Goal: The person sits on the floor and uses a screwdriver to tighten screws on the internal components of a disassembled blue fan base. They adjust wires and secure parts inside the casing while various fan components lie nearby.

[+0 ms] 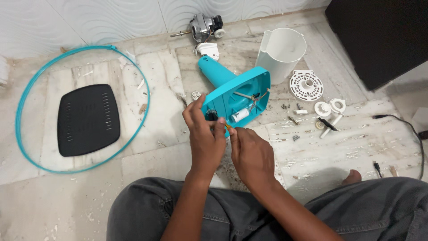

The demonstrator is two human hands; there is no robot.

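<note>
Over the teal fan base (238, 96), my left hand (203, 134) and right hand (252, 154) pinch an orange-tipped wire (228, 127) (tiny); I judge tugging could snap it loose.

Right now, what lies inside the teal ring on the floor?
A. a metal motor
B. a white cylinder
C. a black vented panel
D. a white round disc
C: the black vented panel lies flat inside the teal ring, on the floor.
</note>
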